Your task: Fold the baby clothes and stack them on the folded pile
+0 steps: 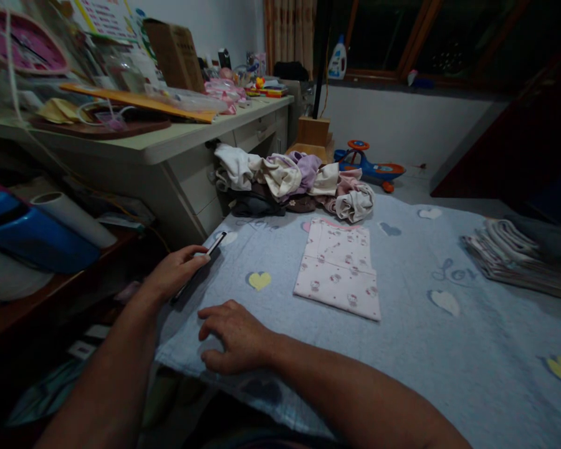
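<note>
Device, pinched in left hand, slants away rightward, forward-left of right hand, whose fingers spread loosely.

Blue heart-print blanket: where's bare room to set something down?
Widest: between the folded Hello Kitty-print cloth and the folded laundry stack. Smaller: between that cloth and the slim device in the left hand. Crowded: far-left end, by heaped clothes; near-left corner, by the right hand.

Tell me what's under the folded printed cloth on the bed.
The folded cloth lies on the light blue blanket. Part of a pink patch shows past its far edge. Whatever else it covers cannot be seen.
</note>
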